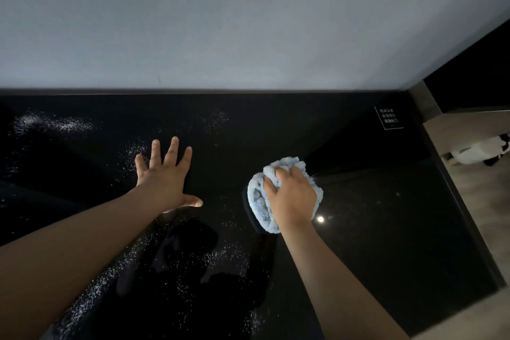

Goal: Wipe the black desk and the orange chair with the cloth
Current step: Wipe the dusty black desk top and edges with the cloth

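Just 1 cloth (pixel 259 203) in right hand (pixel 293 196)

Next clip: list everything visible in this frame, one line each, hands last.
desk: one, black, fills lower frame against the wall
cloth: one, light blue, bunched on desk, right of centre
white specks: many, scattered over desk's left and middle
sticker: one, black with white print, desk's far right corner
wall: one, pale grey, behind desk
floor: wood-toned, right edge
object: one, white and black, on floor at right, unidentifiable
left hand: fingers spread, flat on desk
right hand: grips the cloth
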`<state>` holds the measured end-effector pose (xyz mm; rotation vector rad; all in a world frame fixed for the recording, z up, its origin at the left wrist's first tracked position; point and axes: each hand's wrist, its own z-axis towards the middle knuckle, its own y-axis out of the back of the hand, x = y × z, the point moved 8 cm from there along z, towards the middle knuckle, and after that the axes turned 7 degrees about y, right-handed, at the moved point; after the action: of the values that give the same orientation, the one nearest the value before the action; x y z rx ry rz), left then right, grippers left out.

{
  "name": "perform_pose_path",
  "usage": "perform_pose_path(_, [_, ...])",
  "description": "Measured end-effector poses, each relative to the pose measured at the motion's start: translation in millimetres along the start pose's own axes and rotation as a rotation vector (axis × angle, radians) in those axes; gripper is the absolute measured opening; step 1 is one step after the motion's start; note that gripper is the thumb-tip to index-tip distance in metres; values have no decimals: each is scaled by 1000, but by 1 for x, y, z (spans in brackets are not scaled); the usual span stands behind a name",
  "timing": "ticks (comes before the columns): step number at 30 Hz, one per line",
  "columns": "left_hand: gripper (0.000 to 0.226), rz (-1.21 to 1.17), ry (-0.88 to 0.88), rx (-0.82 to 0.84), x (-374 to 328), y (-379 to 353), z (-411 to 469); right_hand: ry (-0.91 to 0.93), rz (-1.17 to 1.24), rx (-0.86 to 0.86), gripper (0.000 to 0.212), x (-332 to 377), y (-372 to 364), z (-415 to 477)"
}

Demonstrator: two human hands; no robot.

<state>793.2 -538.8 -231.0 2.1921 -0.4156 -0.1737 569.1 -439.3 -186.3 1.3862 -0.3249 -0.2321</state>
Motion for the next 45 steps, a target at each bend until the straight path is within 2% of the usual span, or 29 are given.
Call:
perform_pose_path(3, [102,22,-82,-66,-15,-4,-20,-8,32,-25,23,-2,1,-18])
perform_pose_path(6, [95,0,-174,-80,-32,-13,-46,-36,56,-34,24,-5,2,-33])
perform_pose_path(14, [108,-10,-280,-22,-57,-57,-103,-130,79,65,32,-14,3,-70])
perform_pose_path(22, [130,36,-258,25,-55,-91,-122,-202,74,62,27,-21,10,-117])
perform_pose_path(37, [132,100,-242,11,-56,-94,-120,-166,14,-11,21,-29,26,-185])
perform_pose_path(45, [134,170,-214,-2,-58,-91,-121,-158,-19,6,22,-34,31,-224])
